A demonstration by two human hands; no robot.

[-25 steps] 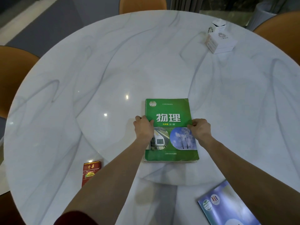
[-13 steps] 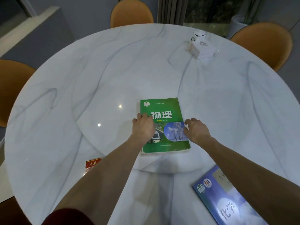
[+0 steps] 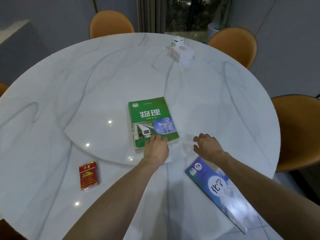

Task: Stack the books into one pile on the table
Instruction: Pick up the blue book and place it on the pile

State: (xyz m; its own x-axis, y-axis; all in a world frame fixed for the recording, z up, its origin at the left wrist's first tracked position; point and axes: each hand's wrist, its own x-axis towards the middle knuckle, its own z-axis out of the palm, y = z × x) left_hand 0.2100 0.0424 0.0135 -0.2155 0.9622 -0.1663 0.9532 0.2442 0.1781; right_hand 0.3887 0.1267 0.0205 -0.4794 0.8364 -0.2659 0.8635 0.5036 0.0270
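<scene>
A green book [image 3: 150, 118] lies flat near the middle of the round white marble table [image 3: 86, 84]. My left hand [image 3: 155, 149] rests at the book's near edge, fingertips on the cover, holding nothing. My right hand [image 3: 207, 145] hovers to the right of the green book with fingers spread and empty. A blue book [image 3: 220, 189] lies at the near right, partly under my right forearm.
A red cigarette pack [image 3: 88, 175] lies at the near left. White boxes [image 3: 181, 51] stand at the far side of the table. Orange chairs [image 3: 110, 25] ring the table, one [image 3: 299, 132] close on the right.
Both hands have let go of the green book's sides and drawn back toward me. The right hand has moved off the book to the right. The view has pulled back.
</scene>
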